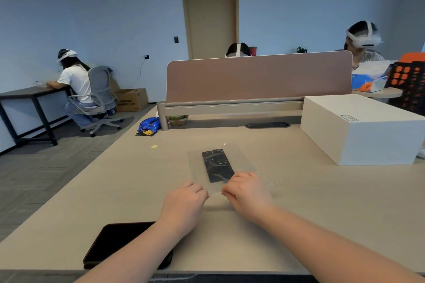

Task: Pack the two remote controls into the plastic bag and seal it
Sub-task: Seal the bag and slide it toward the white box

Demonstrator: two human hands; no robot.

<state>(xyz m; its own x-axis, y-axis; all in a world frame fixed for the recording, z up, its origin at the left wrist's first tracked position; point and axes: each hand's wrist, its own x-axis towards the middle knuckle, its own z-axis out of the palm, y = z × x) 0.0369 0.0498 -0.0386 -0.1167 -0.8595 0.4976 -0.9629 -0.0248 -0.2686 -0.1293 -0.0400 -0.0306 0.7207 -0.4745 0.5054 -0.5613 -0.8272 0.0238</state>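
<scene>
Both forearms reach forward from the bottom edge and angle toward each other, bare to the wrist. The left hand (184, 202) sits palm down, knuckles up, its fingers curled under and bunched toward the thumb in a pinch at its right side. The right hand (247, 193) lies just beside it, slightly farther forward, also knuckles up with fingers folded in a pinch at its left side. The 2 pinches face each other, close together but apart. Fingertips themselves are hidden under the knuckles.
</scene>
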